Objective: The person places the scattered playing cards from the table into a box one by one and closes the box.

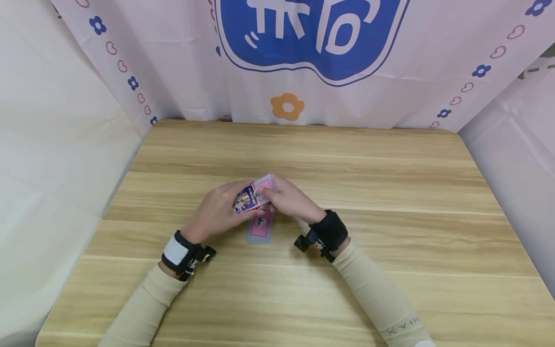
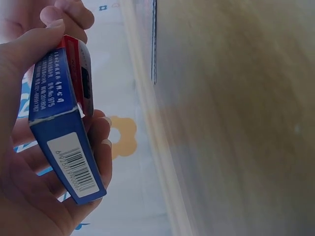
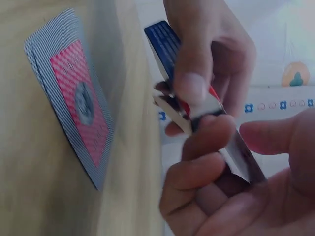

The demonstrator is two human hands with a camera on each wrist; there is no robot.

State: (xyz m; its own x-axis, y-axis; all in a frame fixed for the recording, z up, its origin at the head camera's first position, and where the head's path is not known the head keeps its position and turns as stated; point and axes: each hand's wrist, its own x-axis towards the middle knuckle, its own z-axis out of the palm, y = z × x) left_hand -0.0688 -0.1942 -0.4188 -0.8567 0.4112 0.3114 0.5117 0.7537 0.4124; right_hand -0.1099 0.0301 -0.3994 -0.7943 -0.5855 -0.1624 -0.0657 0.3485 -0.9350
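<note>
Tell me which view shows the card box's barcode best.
The left wrist view: the card box fills the frame in the left hand, with its barcode label facing the camera. The head view shows only the box's printed face, small and half covered by both hands. The right wrist view shows a blurred blue edge, no barcode.

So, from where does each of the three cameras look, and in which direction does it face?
Head: above, facing forward and down at the table; shows both forearms, left hand, right hand.
Left wrist: at the left hand, looking along the palm at the card box.
Right wrist: at the right hand, looking at its fingers on the box, cards lying on the table.
All three views share the card box.
</note>
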